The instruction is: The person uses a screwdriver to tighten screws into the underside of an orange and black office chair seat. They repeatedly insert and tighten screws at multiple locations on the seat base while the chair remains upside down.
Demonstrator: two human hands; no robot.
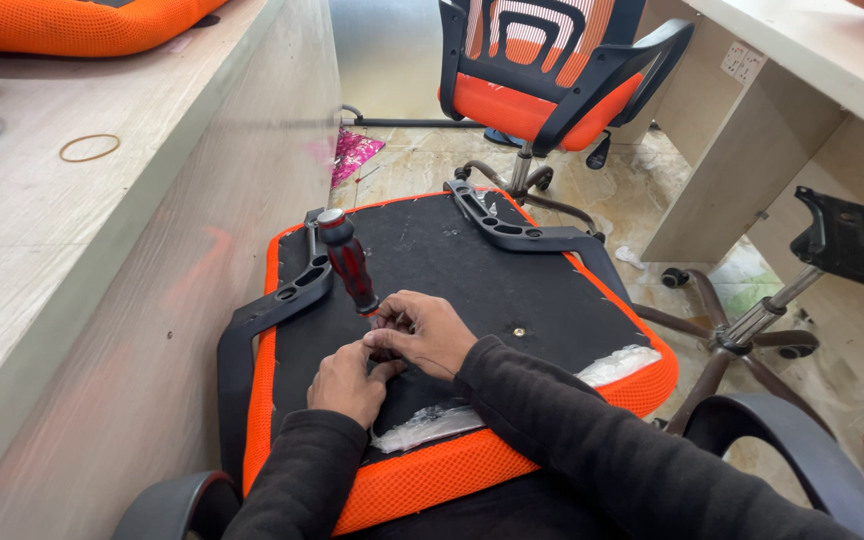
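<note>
- Head view, lower centre of the frame: an upturned orange mesh office-chair seat (472, 470) lies with its black fabric underside (472, 270) facing up.
- Left hand (350, 382): fingers curled and pressed together low on the shaft of a screwdriver with a red-and-black grip and silver cap (348, 258), steadying its tip on the underside.
- Right hand (430, 330): closed over the same spot, touching the left hand; the exact pinch is hidden.
- Screwdriver: tilted toward the upper left, the tip concealed under the fingers.
- Two black plastic armrest brackets (277, 300) (512, 225) lie along the seat edges.
- Step in hand, as judged: seating a screw near the seat's middle; the next move calls for an upright shaft and firm downward pressure.
- Right of frame: a chrome chair base with black castors (742, 335); upper centre, an assembled orange chair (542, 80); left, a pale wooden worktop (72, 210).
</note>
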